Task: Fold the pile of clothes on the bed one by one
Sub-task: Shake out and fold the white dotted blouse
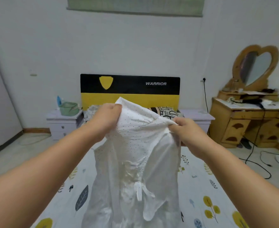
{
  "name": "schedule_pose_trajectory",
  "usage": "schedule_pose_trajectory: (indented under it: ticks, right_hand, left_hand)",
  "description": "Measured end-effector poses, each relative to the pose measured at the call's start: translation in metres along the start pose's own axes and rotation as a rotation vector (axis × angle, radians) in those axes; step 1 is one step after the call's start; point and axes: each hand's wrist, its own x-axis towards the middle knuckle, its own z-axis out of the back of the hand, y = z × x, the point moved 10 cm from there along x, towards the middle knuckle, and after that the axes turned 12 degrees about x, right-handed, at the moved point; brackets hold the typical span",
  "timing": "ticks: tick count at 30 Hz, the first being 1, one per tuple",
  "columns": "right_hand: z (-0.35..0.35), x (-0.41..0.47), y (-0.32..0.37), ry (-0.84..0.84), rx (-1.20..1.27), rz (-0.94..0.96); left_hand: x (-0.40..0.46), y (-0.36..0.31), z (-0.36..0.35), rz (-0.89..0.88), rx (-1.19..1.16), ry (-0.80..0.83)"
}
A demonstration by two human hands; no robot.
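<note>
Both hands hold a white dress (135,162) up over the bed (201,186), its top edge level with the yellow headboard (130,99) behind. The left hand (105,119) grips the upper left of the cloth, thumb on the near face and the fingers (117,106) curled over the top edge, bunching the dotted fabric there. The right hand (186,132) pinches a fold at the upper right, its fingers pressed together on the cloth and drawing it into a taut ridge between the two hands.

From where I stand, this looks like the shake-out before the first fold. To do it well, each hand should probably work along to a true shoulder or seam, since the left side is gathered in a lump and not held by a clean corner. With the hands spread wider apart the front would hang flat, and the tie (138,190) at the waist would sit in the middle. Then the dress could be lowered onto the leaf-print sheet face down, hem nearest the person.

The cloth hangs below the fingers, sheer, creased and limp. Its lower part leaves the view at the bottom, so I cannot tell whether it touches the bed.
</note>
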Motion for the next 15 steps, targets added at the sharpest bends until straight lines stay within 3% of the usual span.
schedule_pose_trajectory:
  ticks: [4, 8, 11, 13, 15]
  right_hand:
    - [-0.012, -0.010, 0.024, 0.040, 0.216, 0.004]
    - [-0.024, -0.016, 0.040, 0.123, 0.170, 0.035]
    - [-0.041, -0.022, 0.049, 0.215, 0.122, 0.048]
    - [-0.053, -0.026, 0.059, 0.266, 0.057, 0.092]
    - [-0.059, -0.030, 0.067, 0.276, -0.014, 0.140]
  left_hand:
    - [-0.016, 0.008, 0.005, -0.016, 0.182, -0.022]
    - [-0.035, 0.014, 0.009, 0.029, 0.401, -0.034]
    - [-0.063, -0.028, 0.015, -0.286, 0.410, -0.158]
    - [-0.081, -0.056, -0.001, -0.485, 0.403, -0.060]
    - [-0.082, -0.061, -0.016, -0.443, 0.285, 0.111]
